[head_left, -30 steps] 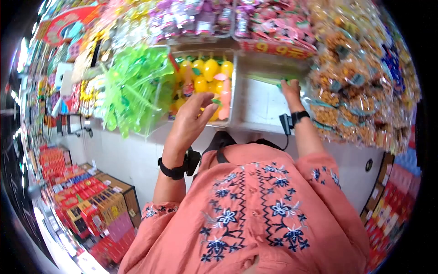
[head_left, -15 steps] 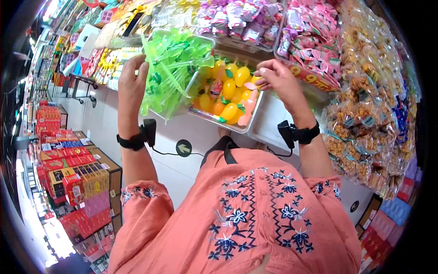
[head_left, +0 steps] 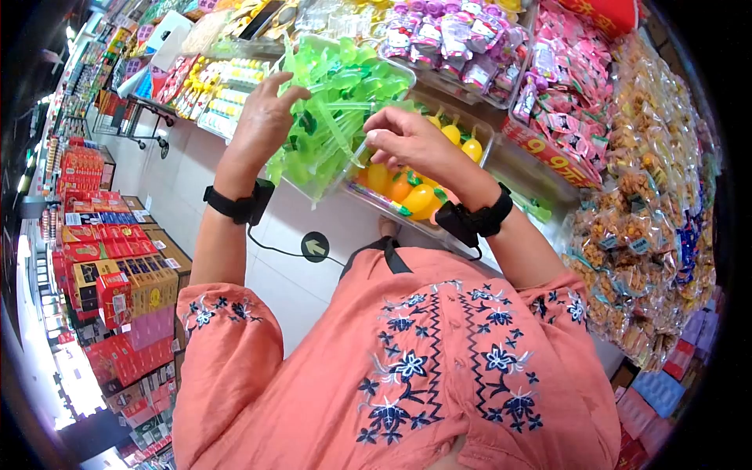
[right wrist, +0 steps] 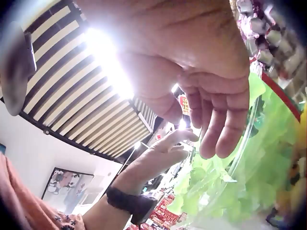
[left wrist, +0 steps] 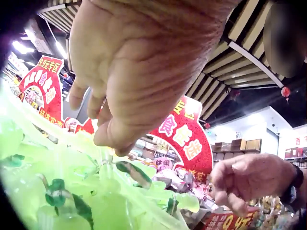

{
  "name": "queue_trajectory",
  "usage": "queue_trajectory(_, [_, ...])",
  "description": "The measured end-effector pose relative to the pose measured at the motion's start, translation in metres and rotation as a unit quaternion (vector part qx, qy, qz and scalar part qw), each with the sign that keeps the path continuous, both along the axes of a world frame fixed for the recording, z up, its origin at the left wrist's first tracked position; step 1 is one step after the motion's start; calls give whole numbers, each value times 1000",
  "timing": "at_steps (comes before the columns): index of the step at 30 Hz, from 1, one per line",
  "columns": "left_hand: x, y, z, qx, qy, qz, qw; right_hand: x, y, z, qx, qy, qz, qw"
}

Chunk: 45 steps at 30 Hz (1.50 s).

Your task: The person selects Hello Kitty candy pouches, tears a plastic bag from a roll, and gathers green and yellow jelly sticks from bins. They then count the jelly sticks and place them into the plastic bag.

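Observation:
A heap of translucent light-green tube-like items [head_left: 329,117] with dark-green leafy parts fills a clear bin. My left hand [head_left: 262,125] hovers at the heap's left side, thumb and forefinger apart. The left wrist view has its fingertips close over the green items [left wrist: 96,191]. My right hand [head_left: 415,141] hangs palm-down between that heap and a clear tray of yellow, mango-shaped items [head_left: 423,200], partly hiding them. Its fingers [right wrist: 228,120] bend loosely with nothing between them, beside the green bin's rim in the right wrist view.
Behind stand bins of purple packets [head_left: 454,43] and pink packets [head_left: 572,78], with a red price sign [head_left: 548,153]. Bagged brown snacks [head_left: 627,227] are piled at the right. Red boxes [head_left: 117,301] are stacked across the aisle; a cart [head_left: 133,121] stands at the far left.
My left hand has gone from over the yellow items left to the green heap. The right hand has left the pale bin at the right and moved left across the yellow items. The view has shifted.

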<state>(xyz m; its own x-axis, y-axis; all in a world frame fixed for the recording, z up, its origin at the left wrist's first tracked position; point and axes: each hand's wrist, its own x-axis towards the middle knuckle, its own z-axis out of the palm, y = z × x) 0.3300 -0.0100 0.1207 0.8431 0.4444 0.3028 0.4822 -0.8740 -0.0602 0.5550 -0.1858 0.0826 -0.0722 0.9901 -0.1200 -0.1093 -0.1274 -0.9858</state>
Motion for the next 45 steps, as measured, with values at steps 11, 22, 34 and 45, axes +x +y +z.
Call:
queue_trajectory(11, [-8,5,11,41,53,-28,997,-13,29,-4,-46,32,26,998])
queue_trajectory(22, [6,-33,65,92,-60,-35,993,-10,21,8,19,135,28,990])
queue_trajectory(34, [60,-123,33,-516,-148,25,843,53,-41,21,69,234,-76,967])
queue_trajectory(45, [128,-175,-9,-779,-135,0,612,96,-117,-12,39,279,-204,938])
